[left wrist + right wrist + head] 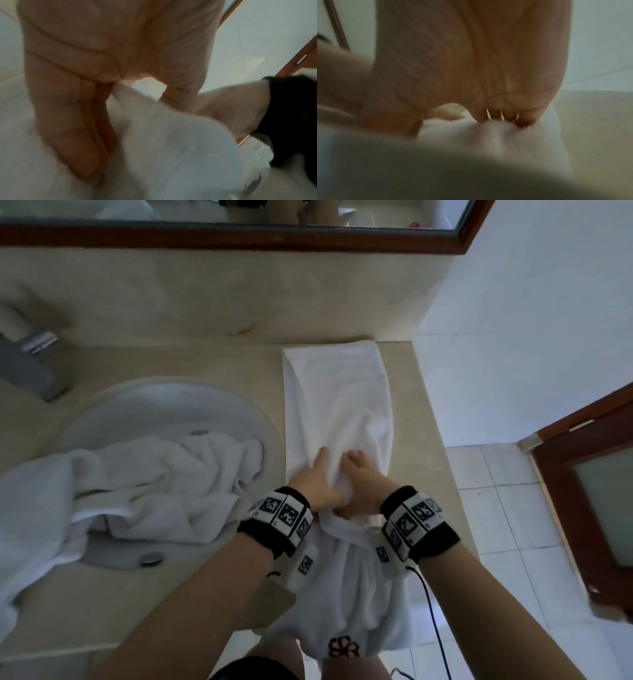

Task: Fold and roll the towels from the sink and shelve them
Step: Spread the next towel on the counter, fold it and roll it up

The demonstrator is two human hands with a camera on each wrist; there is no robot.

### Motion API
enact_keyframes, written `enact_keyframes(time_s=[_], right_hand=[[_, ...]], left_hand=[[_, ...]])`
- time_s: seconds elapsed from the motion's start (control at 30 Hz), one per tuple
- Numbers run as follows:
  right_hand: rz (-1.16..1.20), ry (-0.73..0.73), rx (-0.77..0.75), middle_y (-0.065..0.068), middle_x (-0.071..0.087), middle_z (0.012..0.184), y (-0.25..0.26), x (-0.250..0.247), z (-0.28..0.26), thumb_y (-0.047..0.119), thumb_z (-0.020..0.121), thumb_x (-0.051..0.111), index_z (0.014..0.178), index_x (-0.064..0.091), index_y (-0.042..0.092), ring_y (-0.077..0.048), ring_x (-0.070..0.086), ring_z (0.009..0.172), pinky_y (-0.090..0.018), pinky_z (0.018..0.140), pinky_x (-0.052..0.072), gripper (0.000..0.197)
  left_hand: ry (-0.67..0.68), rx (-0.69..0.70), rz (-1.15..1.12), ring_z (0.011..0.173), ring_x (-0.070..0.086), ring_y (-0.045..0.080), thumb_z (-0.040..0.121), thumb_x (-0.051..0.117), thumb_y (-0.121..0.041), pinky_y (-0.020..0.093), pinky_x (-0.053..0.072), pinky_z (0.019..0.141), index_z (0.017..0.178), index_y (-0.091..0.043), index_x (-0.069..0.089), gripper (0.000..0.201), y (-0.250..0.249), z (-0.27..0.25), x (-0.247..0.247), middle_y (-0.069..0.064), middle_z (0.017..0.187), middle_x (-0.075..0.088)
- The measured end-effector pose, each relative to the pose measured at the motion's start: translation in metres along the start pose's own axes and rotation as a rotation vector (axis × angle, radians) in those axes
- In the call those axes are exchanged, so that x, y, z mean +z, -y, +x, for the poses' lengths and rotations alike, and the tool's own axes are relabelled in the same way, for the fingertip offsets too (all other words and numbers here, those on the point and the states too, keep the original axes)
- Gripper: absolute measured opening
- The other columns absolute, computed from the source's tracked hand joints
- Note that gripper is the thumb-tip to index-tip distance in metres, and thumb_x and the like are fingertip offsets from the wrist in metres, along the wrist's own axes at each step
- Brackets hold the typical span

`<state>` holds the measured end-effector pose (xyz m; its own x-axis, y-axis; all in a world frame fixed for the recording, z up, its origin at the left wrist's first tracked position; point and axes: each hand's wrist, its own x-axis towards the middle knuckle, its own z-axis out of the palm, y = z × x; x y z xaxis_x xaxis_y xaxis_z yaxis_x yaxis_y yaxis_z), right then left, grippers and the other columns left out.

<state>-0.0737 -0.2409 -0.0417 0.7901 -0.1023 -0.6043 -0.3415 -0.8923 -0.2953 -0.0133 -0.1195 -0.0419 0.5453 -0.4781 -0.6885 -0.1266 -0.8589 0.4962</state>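
Two hands work the near end of one folded towel (337,405) that lies as a long strip on the worktop (205,364), between the sink (164,405) and the worktop's right edge. Your left hand (317,486) and right hand (358,491) sit side by side, thumbs tucked under a bunched fold and fingers laid over it, so each grips cloth; the wrist views are blurred but show fingers pressed into white pile.

What could go wrong, as I judge it: the near end is bunched more than it is squared, so a roll begun here may come out cone-shaped or loose. Your hands sit close together at the middle of the strip, which leaves both side edges unguided; they could splay or telescope as the roll grows. The strip's right edge runs near the worktop's right rim, so a sideways drift could drag cloth off. The heap of other towels (137,487) spills from the sink just beside the strip's left edge and could snag on it.

The strip's long axis runs straight away from you, far end touching the back wall (239,296) under the mirror (239,234), near end at your hands.
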Motion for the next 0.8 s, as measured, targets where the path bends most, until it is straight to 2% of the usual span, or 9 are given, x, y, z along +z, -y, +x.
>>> enact_keyframes(time_s=[0.07, 0.13, 0.2, 0.3, 0.37, 0.47, 0.6, 0.7, 0.8], right_hand=[[-0.056, 0.041, -0.006, -0.009, -0.017, 0.159, 0.000, 0.009, -0.007, 0.049, 0.069, 0.076, 0.150, -0.012, 0.004, -0.026, -0.015, 0.147, -0.036, 0.121, 0.000, 0.128], [-0.007, -0.004, -0.009, -0.010, -0.015, 0.159, -0.002, 0.010, -0.011, 0.043, 0.077, 0.073, 0.151, -0.007, 0.005, -0.025, -0.013, 0.148, -0.033, 0.120, -0.001, 0.116], [0.039, -0.074, -0.033, -0.010, 0.002, 0.161, -0.004, 0.005, -0.020, 0.034, 0.083, 0.069, 0.152, 0.010, 0.005, -0.024, -0.002, 0.149, -0.030, 0.119, 0.006, 0.095], [-0.093, -0.259, -0.075, -0.010, 0.042, 0.143, 0.000, 0.012, -0.038, 0.018, 0.087, 0.060, 0.133, 0.050, 0.008, -0.027, 0.034, 0.137, -0.032, 0.111, 0.031, 0.047], [-0.159, -0.232, -0.071, -0.011, 0.049, 0.134, 0.004, 0.025, -0.049, 0.015, 0.088, 0.054, 0.122, 0.058, 0.009, -0.029, 0.047, 0.125, -0.034, 0.101, 0.042, 0.035], [-0.147, -0.081, -0.084, -0.016, 0.017, 0.154, 0.002, 0.036, -0.049, 0.029, 0.088, 0.056, 0.142, 0.036, 0.007, -0.033, 0.025, 0.140, -0.039, 0.112, 0.032, 0.062], [-0.289, 0.065, 0.002, -0.021, -0.019, 0.155, 0.012, 0.044, -0.045, 0.038, 0.081, 0.067, 0.150, -0.009, 0.000, -0.040, -0.010, 0.145, -0.045, 0.120, 0.006, 0.109], [-0.261, 0.055, 0.062, -0.023, -0.023, 0.154, 0.019, 0.052, -0.041, 0.042, 0.077, 0.071, 0.148, -0.013, -0.001, -0.043, -0.014, 0.144, -0.049, 0.120, 0.003, 0.118], [-0.191, 0.023, 0.033, -0.021, -0.023, 0.154, 0.012, 0.053, -0.040, 0.035, 0.085, 0.065, 0.150, -0.008, 0.001, -0.040, -0.017, 0.144, -0.045, 0.120, -0.003, 0.103]], left_hand=[[0.043, -0.022, -0.017, 0.102, 0.058, 0.031, 0.083, 0.056, -0.015, 0.032, 0.054, 0.072, 0.149, -0.035, -0.011, 0.096, 0.002, -0.010, 0.003, 0.018, 0.136, 0.045], [-0.031, -0.029, -0.067, 0.109, 0.056, 0.031, 0.086, 0.047, -0.004, 0.032, 0.052, 0.079, 0.151, -0.032, -0.006, 0.088, 0.007, -0.019, 0.003, 0.018, 0.138, 0.045], [-0.210, -0.019, -0.165, 0.118, 0.052, 0.032, 0.086, 0.043, 0.003, 0.034, 0.046, 0.094, 0.152, -0.029, 0.002, 0.084, 0.012, -0.025, 0.004, 0.017, 0.139, 0.047], [-0.455, -0.039, -0.238, 0.089, 0.057, 0.031, 0.087, 0.040, 0.007, 0.035, 0.045, 0.077, 0.153, -0.029, 0.003, 0.083, 0.013, -0.034, 0.019, 0.019, 0.109, 0.060], [-0.526, -0.050, -0.248, 0.086, 0.058, 0.032, 0.090, 0.045, -0.003, 0.036, 0.046, 0.075, 0.152, -0.029, -0.002, 0.082, 0.010, -0.038, 0.034, 0.020, 0.105, 0.061], [-0.456, -0.142, -0.248, 0.109, 0.059, 0.035, 0.088, 0.058, -0.030, 0.038, 0.048, 0.090, 0.150, -0.025, -0.015, 0.096, 0.006, -0.045, 0.049, 0.021, 0.127, 0.056], [-0.209, -0.230, -0.205, 0.118, 0.054, 0.035, 0.087, 0.059, -0.031, 0.037, 0.046, 0.095, 0.149, -0.021, -0.020, 0.101, 0.005, -0.069, 0.070, 0.024, 0.137, 0.046], [-0.198, -0.244, -0.187, 0.123, 0.050, 0.036, 0.089, 0.056, -0.020, 0.041, 0.045, 0.100, 0.150, -0.005, 0.008, 0.079, 0.020, -0.070, 0.079, 0.024, 0.138, 0.045], [-0.371, -0.230, -0.244, 0.120, 0.052, 0.036, 0.090, 0.052, -0.011, 0.040, 0.043, 0.100, 0.133, 0.003, 0.038, 0.048, 0.033, -0.075, 0.073, 0.023, 0.132, 0.052]])
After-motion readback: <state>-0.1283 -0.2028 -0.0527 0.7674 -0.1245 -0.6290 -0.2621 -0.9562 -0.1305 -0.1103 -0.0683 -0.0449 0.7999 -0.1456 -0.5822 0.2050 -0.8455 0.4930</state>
